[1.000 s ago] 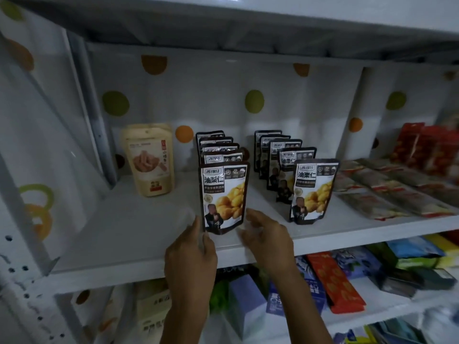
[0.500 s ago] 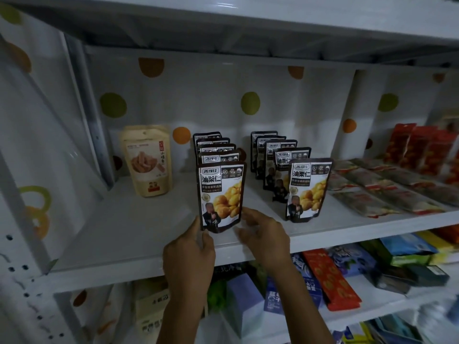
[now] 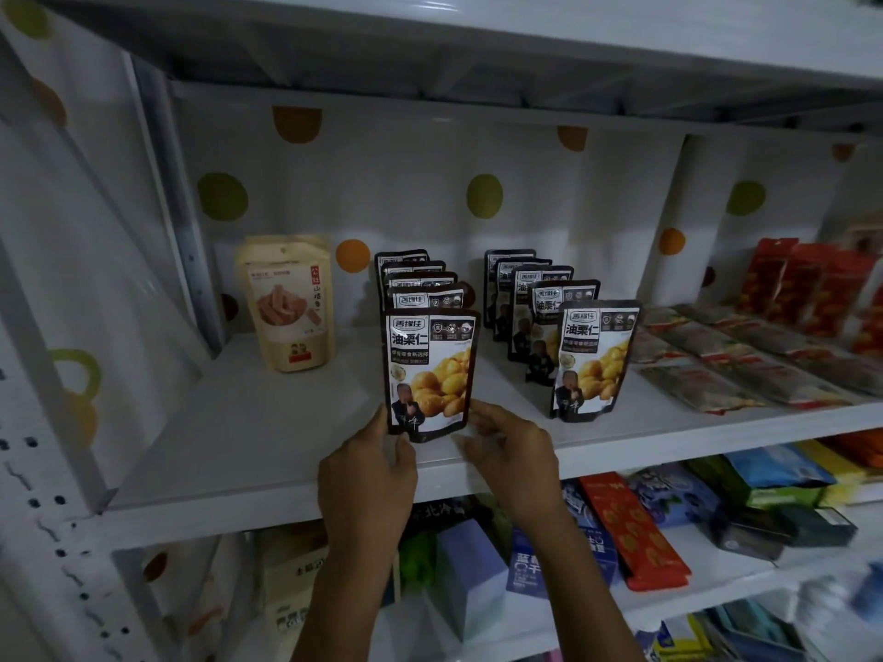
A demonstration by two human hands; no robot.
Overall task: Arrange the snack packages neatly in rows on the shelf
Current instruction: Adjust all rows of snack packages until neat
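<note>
Front pouch [image 3: 430, 370]: dark snack pouch printed with yellow kernels, upright near the front edge of the shelf [image 3: 267, 422] and heading the left row.
Left hand [image 3: 368, 470]: grips the front pouch at its lower left corner, thumb on the printed face.
Right hand [image 3: 511, 456]: fingertips at the lower right corner, thumb just under the bottom edge; it appears to pinch the corner, though the contact is partly hidden.
Left row [image 3: 420, 284]: four matching pouches upright behind the front pouch, running straight towards the back, each overlapping the next.
Right row [image 3: 597, 355]: five matching pouches upright beside the left row, with a gap between the rows; this file slants from back left to front right.
Beige pouch [image 3: 289, 303]: stands alone at the back left, well apart from the rows.
Flat packets [image 3: 745, 365]: lie flat to the right of the right row.
Red packs [image 3: 807, 289]: upright behind the flat packets, blurred.
Backing [image 3: 406, 183]: white sheet with coloured dots.
Beneath the shelf: an orange box [image 3: 635, 532] among other dim goods.
</note>
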